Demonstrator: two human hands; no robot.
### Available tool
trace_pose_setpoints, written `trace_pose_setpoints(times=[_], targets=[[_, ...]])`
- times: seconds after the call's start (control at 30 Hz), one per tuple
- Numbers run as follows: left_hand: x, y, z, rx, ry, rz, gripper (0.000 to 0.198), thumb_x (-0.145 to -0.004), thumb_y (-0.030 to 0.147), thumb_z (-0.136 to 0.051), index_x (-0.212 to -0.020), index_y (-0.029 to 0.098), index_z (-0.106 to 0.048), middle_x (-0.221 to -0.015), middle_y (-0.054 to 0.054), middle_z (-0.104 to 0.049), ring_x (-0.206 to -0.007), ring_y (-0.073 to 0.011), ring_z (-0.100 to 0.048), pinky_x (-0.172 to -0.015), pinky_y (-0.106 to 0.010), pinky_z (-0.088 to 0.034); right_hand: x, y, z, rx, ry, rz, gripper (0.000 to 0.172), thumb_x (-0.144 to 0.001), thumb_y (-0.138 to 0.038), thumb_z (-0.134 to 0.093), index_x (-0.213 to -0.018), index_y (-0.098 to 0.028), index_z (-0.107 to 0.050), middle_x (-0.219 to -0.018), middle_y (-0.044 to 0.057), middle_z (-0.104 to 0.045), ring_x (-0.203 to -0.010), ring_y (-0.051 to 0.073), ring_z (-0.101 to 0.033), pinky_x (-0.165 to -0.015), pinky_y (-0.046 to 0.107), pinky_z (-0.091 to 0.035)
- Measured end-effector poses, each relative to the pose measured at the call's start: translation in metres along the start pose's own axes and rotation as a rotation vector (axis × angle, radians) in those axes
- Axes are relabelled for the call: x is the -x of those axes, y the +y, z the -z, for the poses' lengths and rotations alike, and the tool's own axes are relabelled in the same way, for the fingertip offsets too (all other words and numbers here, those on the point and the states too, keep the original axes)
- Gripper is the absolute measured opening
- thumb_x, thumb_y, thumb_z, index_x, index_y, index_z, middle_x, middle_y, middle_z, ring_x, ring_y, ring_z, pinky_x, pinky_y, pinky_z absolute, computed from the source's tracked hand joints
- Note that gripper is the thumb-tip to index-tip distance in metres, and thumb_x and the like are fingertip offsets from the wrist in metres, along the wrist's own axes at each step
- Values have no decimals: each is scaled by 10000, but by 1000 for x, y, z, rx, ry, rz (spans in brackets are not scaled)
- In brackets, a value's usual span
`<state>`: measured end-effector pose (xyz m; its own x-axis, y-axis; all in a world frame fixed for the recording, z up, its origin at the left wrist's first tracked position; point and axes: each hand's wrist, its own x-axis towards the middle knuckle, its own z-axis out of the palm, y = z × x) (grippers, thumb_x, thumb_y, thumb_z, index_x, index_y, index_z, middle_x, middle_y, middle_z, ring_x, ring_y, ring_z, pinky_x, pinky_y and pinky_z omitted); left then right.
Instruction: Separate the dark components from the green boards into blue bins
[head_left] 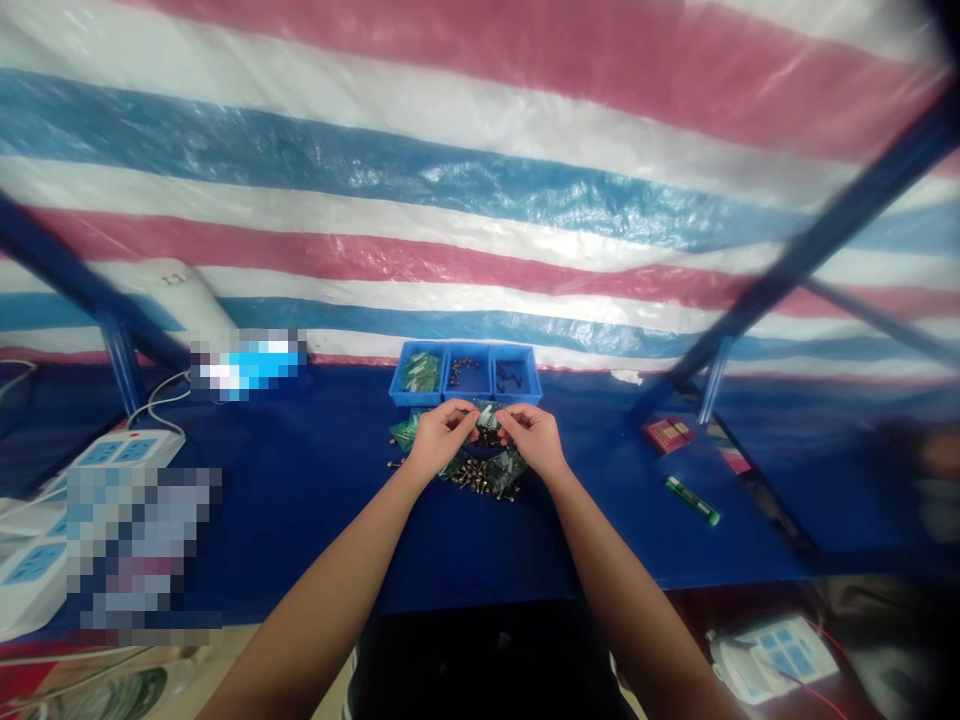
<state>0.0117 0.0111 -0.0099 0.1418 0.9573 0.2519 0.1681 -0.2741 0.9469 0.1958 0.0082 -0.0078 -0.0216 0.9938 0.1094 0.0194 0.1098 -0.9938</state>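
My left hand (439, 437) and my right hand (534, 438) are held close together over the blue table (315, 500), fingers pinched on a small green circuit board (486, 414) between them. Under the hands lies a heap of green boards and small brass-coloured screws (480, 476). Just behind stand three joined blue bins (466, 374): the left one holds green boards, the middle and right ones hold small dark parts.
White power strips (124, 450) with cables lie at the left edge. A red packet (667, 433) and a green lighter-like stick (691, 500) lie to the right. Blue metal frame bars (810, 245) slant on both sides. A striped tarpaulin (480, 180) hangs behind.
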Motion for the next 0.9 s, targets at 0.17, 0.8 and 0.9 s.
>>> trace_pose_setpoints(times=[0.17,0.8,0.9], targets=[[0,0,3,87,4,-51,309,-896,450,-558,-1016,171,-614,-906,-77,-735,-753,-197,-705,-662,-302,-556,0,-3,-1,-22,26,29,383,-797,-557,-624,-823,-179,-681,-725,58,-710,-629,183,-652,-521,270,-490],[1,0,-1,1,49,-74,477,-850,392,-634,-1272,203,-516,-812,-33,-723,-728,-196,-708,-717,-325,-572,-5,13,-1,-8,38,21,300,-735,-449,-717,-866,-181,-682,-780,43,-710,-674,177,-653,-619,287,-530],[0,-2,-1,-15,41,-70,421,-855,401,-626,-1217,195,-569,-828,-38,-727,-734,-199,-713,-736,-333,-576,-4,13,-1,1,27,34,282,-750,-449,-707,-854,-186,-697,-772,37,-710,-672,175,-648,-621,285,-527]])
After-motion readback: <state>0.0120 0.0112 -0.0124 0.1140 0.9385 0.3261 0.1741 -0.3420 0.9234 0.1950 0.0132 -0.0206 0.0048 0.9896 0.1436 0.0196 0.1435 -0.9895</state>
